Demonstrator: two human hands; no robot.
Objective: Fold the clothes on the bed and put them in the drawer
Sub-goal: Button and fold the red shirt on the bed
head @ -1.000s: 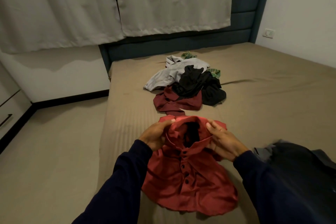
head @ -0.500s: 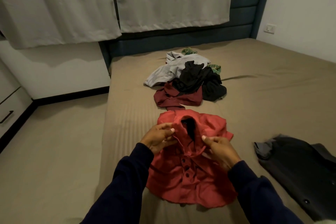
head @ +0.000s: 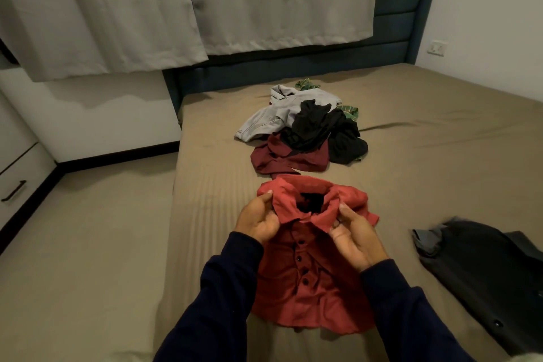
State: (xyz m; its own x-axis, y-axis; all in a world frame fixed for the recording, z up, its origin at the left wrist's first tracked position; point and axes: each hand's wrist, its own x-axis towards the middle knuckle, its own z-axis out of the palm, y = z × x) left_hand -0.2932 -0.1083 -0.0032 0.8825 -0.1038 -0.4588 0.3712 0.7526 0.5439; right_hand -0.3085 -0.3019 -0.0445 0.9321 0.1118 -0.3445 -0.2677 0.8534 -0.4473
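Observation:
A red button-up shirt [head: 305, 288] lies front-up on the bed [head: 440, 173] in front of me. My left hand [head: 258, 219] pinches the left side of its collar. My right hand [head: 352, 236] grips the right side of the collar. Beyond the shirt sits a heap of unfolded clothes [head: 305, 129]: a grey garment, black ones, a maroon shirt and a bit of green fabric. A dark shirt [head: 482, 270] lies flat on the bed to my right. A white drawer front with a dark handle [head: 14, 191] shows at the far left edge.
The floor [head: 82, 258] runs along the bed's left side. Grey curtains [head: 188, 3] hang over the dark blue headboard [head: 396, 23]. A wall socket [head: 437, 48] sits on the right wall.
The red shirt has come down onto the bed and its collar stands spread open. Both hands have shifted along the collar edges. The view has tilted down slightly.

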